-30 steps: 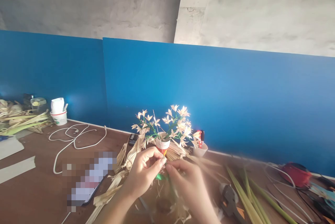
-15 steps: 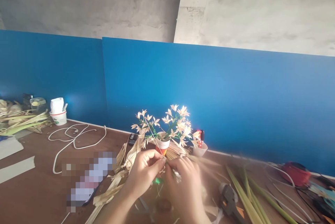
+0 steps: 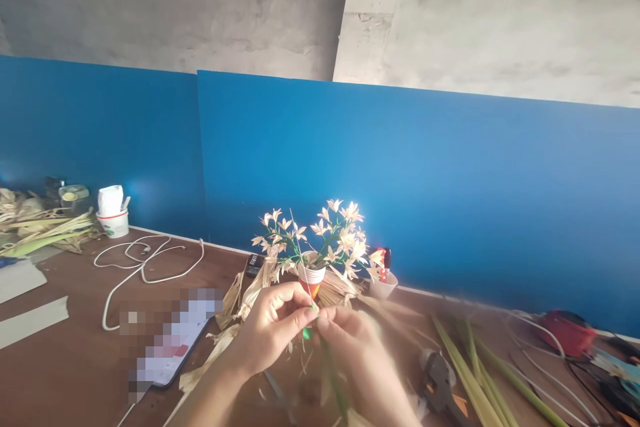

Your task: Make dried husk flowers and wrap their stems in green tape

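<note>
My left hand [image 3: 280, 324] is closed in a pinch on a thin wire-like stem [image 3: 302, 257], which slants up past the flowers. A bit of green shows on the stem at the fingertips. Fingertips almost touching it, my right hand [image 3: 355, 340] pinches a narrow green strip [image 3: 336, 380] that hangs down blurred toward the table edge. Right behind my hands stands a paper cup [image 3: 311, 275] holding pale dried-husk flowers [image 3: 347, 237] on green stems. Below my fingers is a small bright green piece [image 3: 307, 332], partly hidden.
Dry husks [image 3: 257, 294] lie around the cup. To the left are a phone [image 3: 175, 347], a white cable [image 3: 143, 267] and a white tub [image 3: 114, 222]. A glue gun [image 3: 440, 380] and long green leaves [image 3: 470, 367] lie to the right. A blue partition [image 3: 350, 160] stands behind.
The stem has tilted more upright. My right hand has turned and shifted slightly right, its fingers now pinched at the stem, with the green strip now showing below it.
</note>
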A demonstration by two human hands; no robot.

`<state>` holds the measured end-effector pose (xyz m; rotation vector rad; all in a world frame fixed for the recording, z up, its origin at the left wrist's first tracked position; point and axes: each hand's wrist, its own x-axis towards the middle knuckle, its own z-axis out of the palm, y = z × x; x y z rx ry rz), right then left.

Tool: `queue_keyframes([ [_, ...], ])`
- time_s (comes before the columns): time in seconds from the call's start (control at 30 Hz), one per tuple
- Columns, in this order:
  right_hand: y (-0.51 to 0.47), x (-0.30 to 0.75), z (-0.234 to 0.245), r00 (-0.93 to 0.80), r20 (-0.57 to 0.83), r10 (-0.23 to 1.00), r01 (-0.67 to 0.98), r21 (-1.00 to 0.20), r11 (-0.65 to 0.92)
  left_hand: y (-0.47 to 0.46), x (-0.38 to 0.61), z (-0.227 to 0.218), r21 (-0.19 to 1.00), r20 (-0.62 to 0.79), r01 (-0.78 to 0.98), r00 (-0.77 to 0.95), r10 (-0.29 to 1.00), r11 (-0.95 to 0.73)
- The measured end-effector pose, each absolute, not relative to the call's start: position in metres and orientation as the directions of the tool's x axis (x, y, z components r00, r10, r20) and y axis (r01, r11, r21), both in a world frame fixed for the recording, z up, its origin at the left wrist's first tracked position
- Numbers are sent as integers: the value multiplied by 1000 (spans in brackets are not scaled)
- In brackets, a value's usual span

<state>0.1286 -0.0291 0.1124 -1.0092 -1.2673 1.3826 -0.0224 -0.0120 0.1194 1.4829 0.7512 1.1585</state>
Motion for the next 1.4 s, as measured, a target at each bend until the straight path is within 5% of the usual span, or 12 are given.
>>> queue_keyframes([
  [0.2,-23,137,110,-499,-8,866,-238,-960,-146,-14,-26,117,964,257,-167,419,871,-205],
  [0.3,-23,135,110,-291,2,957,-70,-997,-19,-12,-25,114,970,242,-95,356,903,-222],
  [0.37,-24,133,109,-92,115,989,195,-972,131,-10,-23,113,969,243,-36,294,924,-243],
  [0.5,-26,127,100,20,578,816,662,-620,422,-7,-16,109,963,261,11,215,941,-269],
  [0.6,-25,123,94,-1,799,601,784,-373,496,-5,-12,107,948,302,54,163,939,-314],
  [0.67,-25,122,93,-6,830,558,784,-342,518,-4,-13,107,949,300,43,188,935,-313],
  [0.8,-27,126,102,-7,631,776,643,-591,486,-6,-22,114,956,277,12,287,917,-292],
  [0.97,-35,135,123,-156,88,984,214,-969,120,-11,-32,122,972,234,-58,388,892,-230],
  [1.07,-36,138,125,-349,-48,936,-67,-995,-76,-11,-32,119,966,257,-132,437,862,-222],
  [1.2,-32,138,118,-509,-14,861,-312,-929,-199,-10,-29,113,961,216,-262,494,842,-93],
  [1.3,-30,138,115,-505,-25,863,-294,-935,-200,-10,-28,113,965,195,-250,497,845,-76],
  [1.4,-28,139,113,-353,-31,935,-16,-999,-39,-9,-27,115,978,205,-110,412,888,-176],
])
